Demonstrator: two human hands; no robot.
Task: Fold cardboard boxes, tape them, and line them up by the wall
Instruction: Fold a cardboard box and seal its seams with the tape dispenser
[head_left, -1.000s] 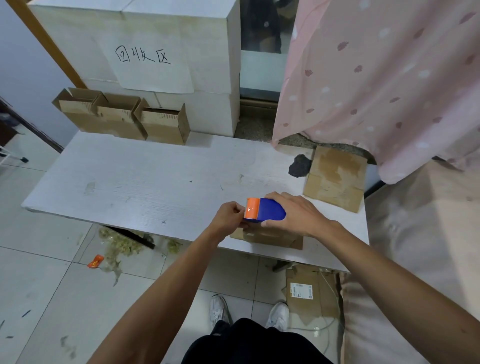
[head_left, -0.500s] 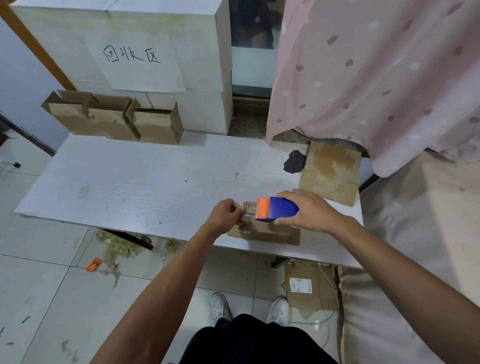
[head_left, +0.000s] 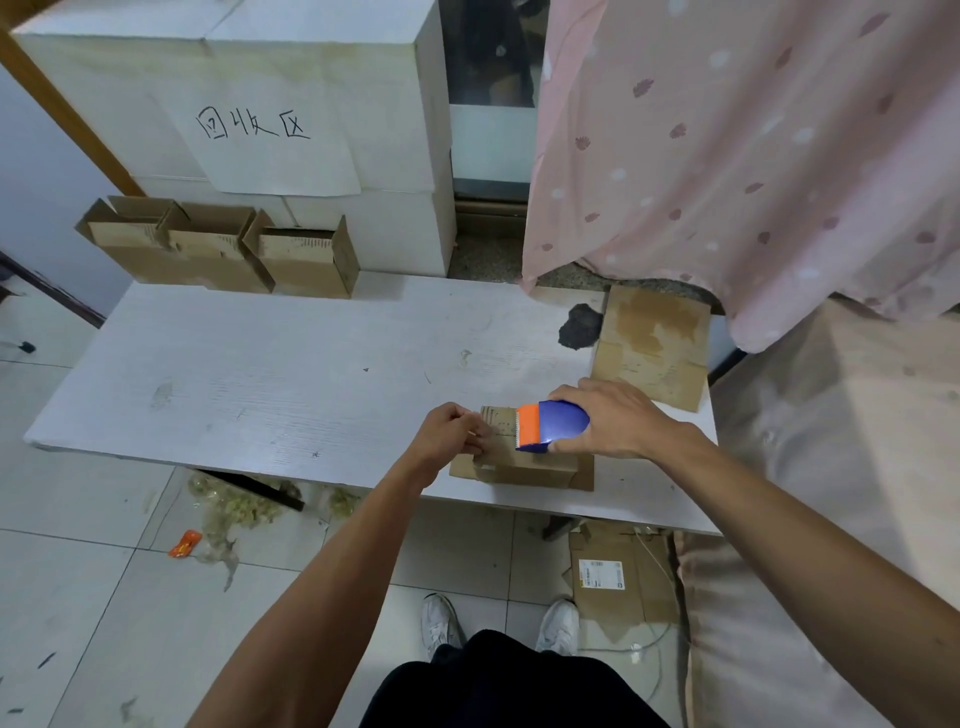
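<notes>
The right hand (head_left: 613, 423), gripping the tape dispenser (head_left: 556, 423), has slid rightward along the top of the box (head_left: 530, 470), opening a gap from the left hand (head_left: 454, 436), which still pinches the box's left end near the tabletop's (head_left: 285, 384) front edge.

Soft, even indoor light, sharp centre.
You get faint shadows under the desk (head_left: 260, 395), slight motion blur, and wide-angle bending at edges.
</notes>
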